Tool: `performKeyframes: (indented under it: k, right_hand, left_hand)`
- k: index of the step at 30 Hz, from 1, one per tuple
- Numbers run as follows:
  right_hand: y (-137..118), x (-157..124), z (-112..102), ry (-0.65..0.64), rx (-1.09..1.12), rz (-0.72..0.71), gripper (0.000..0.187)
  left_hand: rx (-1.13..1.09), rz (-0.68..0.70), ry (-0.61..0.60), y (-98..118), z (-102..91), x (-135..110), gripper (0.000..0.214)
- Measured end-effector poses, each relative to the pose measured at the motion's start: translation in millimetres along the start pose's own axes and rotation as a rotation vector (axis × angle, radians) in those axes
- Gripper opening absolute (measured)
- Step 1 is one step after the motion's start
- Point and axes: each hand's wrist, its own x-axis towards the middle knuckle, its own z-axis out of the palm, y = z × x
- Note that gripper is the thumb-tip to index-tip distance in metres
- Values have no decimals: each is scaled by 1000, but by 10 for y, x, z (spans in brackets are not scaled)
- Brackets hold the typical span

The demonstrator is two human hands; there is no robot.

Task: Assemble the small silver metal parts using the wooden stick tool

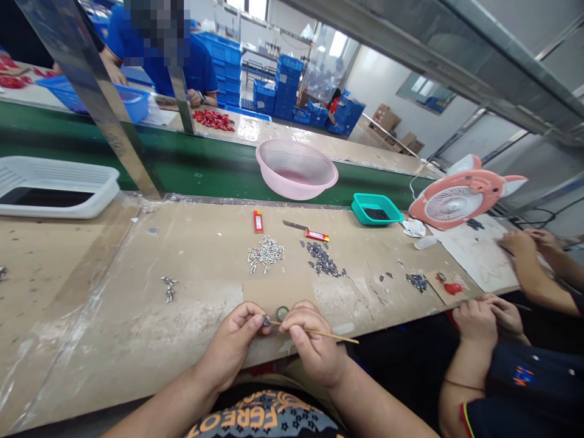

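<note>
Small dark piece (266,320), pinched in the fingers of your left hand (232,342) at the near edge of the desk (114,292). The left thumb and forefinger close on it with no gap beyond its own thickness. The fingers of your right hand (314,345) are drawn together around a thin stick (337,336); its left tip meets or nearly meets the piece, and its other end points out to your right. Just beyond your right fingers sits a round crimped cap (282,313). To your right, a co-worker's hands (477,319) are near the desk's edge.

Farther on lie a loose dark heap (323,260) and, to its left, a pale heap (266,254); a small cluster (169,289) lies well apart, to the left. Behind the heaps you see two red-and-yellow packets, one (258,222) upright in your view, the other (317,235) crosswise beside a blade (294,225). A teal basket (376,210) stands farther right. Beyond, a pink colander (296,182) rests on a green strip (205,176); past it, a red heap (213,120) lies before a person in blue (201,67).
</note>
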Motion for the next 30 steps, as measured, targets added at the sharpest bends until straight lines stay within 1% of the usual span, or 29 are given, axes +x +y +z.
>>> performKeyframes:
  k: [3, 7, 10, 12, 13, 15, 17, 18, 20, 21, 23, 27, 30]
  right_hand:
    - [11, 16, 15, 2, 4, -15, 18]
    - [6, -33, 18, 20, 9, -6, 17]
    - [44, -110, -49, 7, 3, -4, 19]
    - [136, -143, -159, 39, -39, 16, 22]
    - [207, -145, -235, 77, -86, 35, 23]
    - [391, -111, -413, 178, -244, 67, 21]
    - [597, -31, -590, 246, -459, 65, 15]
    - [695, 21, -665, 217, -555, 70, 14]
    - [856, 133, -770, 112, -742, 108, 13]
    - [916, 186, -800, 57, -818, 135, 13]
    - [995, 280, -824, 0, -925, 174, 10]
    - [1031, 425, -789, -26, -971, 172, 6]
    - [1009, 549, -706, -87, -990, 123, 8]
  left_hand:
    - [0, -14, -12, 14, 1, -6, 12]
    - [-82, -40, -6, 27, -8, -10, 11]
    - [-114, -42, 8, 22, -28, -12, 11]
    - [-119, -39, 4, 19, -42, -19, 11]
    - [-123, -39, 1, 20, -48, -26, 11]
    - [-133, -37, 0, 23, -58, -42, 11]
    - [-142, -27, -1, 27, -66, -57, 11]
    - [-146, -20, -4, 28, -71, -62, 11]
    - [-154, -8, -12, 27, -79, -66, 11]
    - [-157, -5, -14, 26, -81, -65, 11]
    - [-160, -5, -14, 26, -83, -60, 11]
    - [-158, -8, -16, 41, -71, -58, 11]
    - [-168, -19, -16, 51, -59, -63, 11]
